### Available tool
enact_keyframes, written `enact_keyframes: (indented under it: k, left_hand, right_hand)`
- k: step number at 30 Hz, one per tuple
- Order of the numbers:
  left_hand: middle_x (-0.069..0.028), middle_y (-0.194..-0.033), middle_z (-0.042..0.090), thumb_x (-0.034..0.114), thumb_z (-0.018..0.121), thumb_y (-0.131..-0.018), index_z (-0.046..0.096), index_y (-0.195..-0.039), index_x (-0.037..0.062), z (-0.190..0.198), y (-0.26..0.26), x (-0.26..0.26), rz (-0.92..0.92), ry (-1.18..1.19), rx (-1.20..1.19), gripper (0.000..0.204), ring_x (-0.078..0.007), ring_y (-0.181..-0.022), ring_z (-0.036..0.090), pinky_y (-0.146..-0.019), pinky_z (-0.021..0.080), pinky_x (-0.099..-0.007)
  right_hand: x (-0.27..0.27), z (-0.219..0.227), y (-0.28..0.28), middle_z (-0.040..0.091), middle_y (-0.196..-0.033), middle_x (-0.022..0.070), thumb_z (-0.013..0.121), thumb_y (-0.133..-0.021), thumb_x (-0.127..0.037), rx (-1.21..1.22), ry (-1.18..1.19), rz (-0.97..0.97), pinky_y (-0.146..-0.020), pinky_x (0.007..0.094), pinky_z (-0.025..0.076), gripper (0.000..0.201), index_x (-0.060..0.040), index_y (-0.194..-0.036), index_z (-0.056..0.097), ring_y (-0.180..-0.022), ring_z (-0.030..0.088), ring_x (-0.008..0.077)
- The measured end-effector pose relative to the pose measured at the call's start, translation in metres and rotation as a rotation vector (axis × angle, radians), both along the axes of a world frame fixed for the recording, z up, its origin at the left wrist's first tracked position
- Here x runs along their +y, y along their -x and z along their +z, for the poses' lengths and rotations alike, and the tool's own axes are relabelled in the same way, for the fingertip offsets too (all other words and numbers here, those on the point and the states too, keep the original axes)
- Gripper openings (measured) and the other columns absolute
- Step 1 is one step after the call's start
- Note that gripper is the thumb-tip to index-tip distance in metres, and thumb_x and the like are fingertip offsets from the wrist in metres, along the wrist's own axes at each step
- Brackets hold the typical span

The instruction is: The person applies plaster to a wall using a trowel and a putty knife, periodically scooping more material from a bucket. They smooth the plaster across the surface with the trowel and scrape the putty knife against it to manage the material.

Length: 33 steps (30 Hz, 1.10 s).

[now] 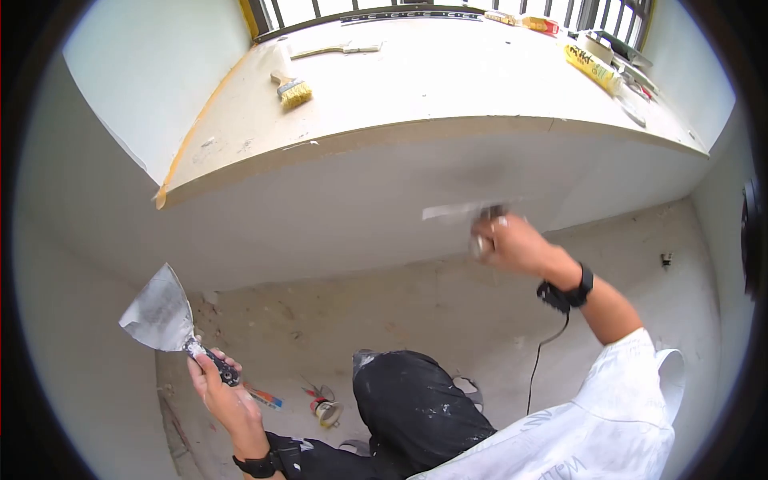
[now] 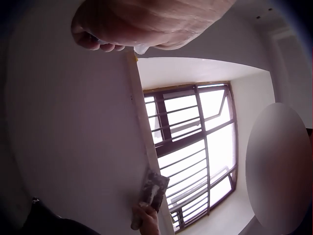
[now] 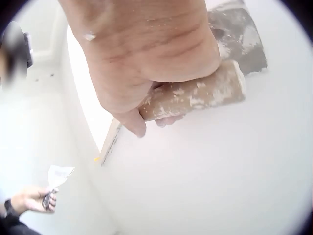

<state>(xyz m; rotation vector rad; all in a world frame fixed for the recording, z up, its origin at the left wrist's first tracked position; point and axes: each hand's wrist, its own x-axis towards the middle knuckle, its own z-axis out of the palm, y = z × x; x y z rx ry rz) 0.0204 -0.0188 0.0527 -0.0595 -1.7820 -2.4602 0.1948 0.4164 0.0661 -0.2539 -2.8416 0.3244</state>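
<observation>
My left hand (image 1: 224, 392) grips the dark handle of a broad putty knife (image 1: 158, 310), its wide metal blade tilted up at the lower left of the head view. My right hand (image 1: 518, 244) is wrapped round the wooden handle of a plastering trowel (image 3: 242, 36), against the white wall (image 1: 344, 212) below the window ledge. White smears coat the handle and blade. In the head view, motion blurs the trowel, and a pale streak shows on the wall beside it. The left wrist view catches the trowel (image 2: 156, 190) near the ledge's edge; the putty knife is out of sight there.
On the ledge (image 1: 416, 80) lie a bristle brush (image 1: 294, 92), a second brush (image 1: 344, 50), a yellow tube (image 1: 592, 68) and several tools at the right. Window bars stand behind. Red-handled scissors (image 1: 320, 394) and a tape roll (image 1: 328, 414) are on the floor by the knees.
</observation>
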Motion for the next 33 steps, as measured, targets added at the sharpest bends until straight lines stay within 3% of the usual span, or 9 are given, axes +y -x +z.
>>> enact_keyframes:
  k: [5, 7, 12, 14, 19, 21, 27, 31, 33]
  left_hand:
    - [0.0005, -0.087, 0.052, 0.027, 0.053, -0.100, 0.046, -0.125, 0.0050, -0.016, 0.012, -0.007, 0.006, -0.082, -0.018, 0.034, -0.0073, -0.072, 0.048, -0.064, 0.040, -0.0228]
    - [0.0004, -0.087, 0.052, 0.027, 0.052, -0.100, 0.046, -0.126, 0.0050, -0.021, 0.018, -0.006, 0.020, -0.098, -0.045, 0.034, -0.0071, -0.072, 0.048, -0.064, 0.040, -0.0227]
    - [-0.0004, -0.091, 0.052, 0.025, 0.051, -0.100, 0.045, -0.126, 0.0058, -0.018, 0.021, -0.001, 0.125, -0.062, -0.036, 0.033, -0.0073, -0.073, 0.050, -0.061, 0.041, -0.0234]
    - [0.0004, -0.090, 0.053, 0.026, 0.052, -0.100, 0.045, -0.127, 0.0078, -0.026, 0.025, -0.002, 0.147, -0.119, -0.047, 0.033, -0.0071, -0.073, 0.050, -0.062, 0.042, -0.0240]
    - [-0.0001, -0.087, 0.053, 0.025, 0.051, -0.100, 0.045, -0.130, 0.0110, -0.015, 0.021, 0.006, 0.138, -0.209, -0.046, 0.034, -0.0078, -0.073, 0.051, -0.064, 0.043, -0.0253]
    - [-0.0010, -0.087, 0.054, 0.023, 0.051, -0.101, 0.046, -0.127, 0.0087, -0.006, 0.016, 0.015, 0.174, -0.257, -0.055, 0.031, -0.0086, -0.074, 0.052, -0.065, 0.043, -0.0244]
    - [-0.0002, -0.092, 0.052, 0.027, 0.051, -0.100, 0.045, -0.128, 0.0109, -0.002, 0.021, 0.010, 0.167, -0.320, -0.094, 0.033, -0.0106, -0.079, 0.051, -0.071, 0.044, -0.0273]
    - [-0.0011, -0.092, 0.051, 0.026, 0.051, -0.100, 0.044, -0.129, 0.0094, 0.003, 0.021, 0.008, 0.142, -0.350, -0.147, 0.034, -0.0110, -0.079, 0.050, -0.071, 0.044, -0.0279]
    - [-0.0015, -0.093, 0.051, 0.026, 0.051, -0.101, 0.044, -0.130, 0.0084, 0.006, 0.022, 0.004, 0.139, -0.360, -0.141, 0.035, -0.0110, -0.079, 0.049, -0.071, 0.043, -0.0280]
  right_hand:
    - [0.042, -0.086, -0.085, 0.062, -0.072, 0.0135, 0.063, -0.076, -0.009, 0.283, -0.031, -0.246, -0.061, 0.0409, 0.048, 0.012, -0.0066, -0.088, 0.063, -0.071, 0.062, 0.0312]
    - [0.081, -0.117, -0.119, 0.065, -0.078, 0.0083, 0.059, -0.079, -0.007, 0.469, 0.561, -0.734, -0.062, 0.0348, 0.048, 0.027, -0.0067, -0.106, 0.060, -0.070, 0.062, 0.0212]
    - [0.189, -0.129, -0.150, 0.062, -0.088, 0.0094, 0.057, -0.076, 0.000, 1.147, 1.179, -0.590, -0.060, 0.0255, 0.045, 0.049, 0.0001, -0.123, 0.043, -0.069, 0.054, 0.0136]
    - [0.227, -0.129, -0.162, 0.060, -0.084, 0.0078, 0.056, -0.075, 0.000, 1.093, 1.254, -0.488, -0.056, 0.0244, 0.044, 0.044, -0.0014, -0.117, 0.045, -0.064, 0.050, 0.0122]
    - [0.242, -0.136, -0.135, 0.054, -0.076, 0.0032, 0.058, -0.075, -0.007, 0.938, 0.827, -0.564, -0.054, 0.0242, 0.040, 0.030, -0.0020, -0.104, 0.049, -0.061, 0.047, 0.0106]
    - [0.232, -0.139, -0.097, 0.054, -0.075, 0.0025, 0.057, -0.076, -0.008, 0.835, 0.650, -0.519, -0.055, 0.0243, 0.040, 0.025, -0.0020, -0.100, 0.051, -0.061, 0.047, 0.0105]
    - [0.043, -0.080, 0.018, 0.058, -0.072, 0.0068, 0.054, -0.080, -0.007, 0.777, 0.826, -0.353, -0.058, 0.0250, 0.043, 0.018, -0.0017, -0.097, 0.051, -0.064, 0.054, 0.0123]
    - [-0.037, -0.091, 0.101, 0.061, -0.075, 0.0090, 0.056, -0.079, 0.000, 0.705, 1.105, -0.287, -0.060, 0.0270, 0.049, 0.024, -0.0016, -0.101, 0.049, -0.065, 0.058, 0.0134]
    - [-0.085, -0.093, 0.149, 0.061, -0.075, 0.0088, 0.056, -0.078, 0.002, 0.768, 1.038, -0.225, -0.059, 0.0273, 0.050, 0.023, -0.0022, -0.100, 0.050, -0.063, 0.059, 0.0140]
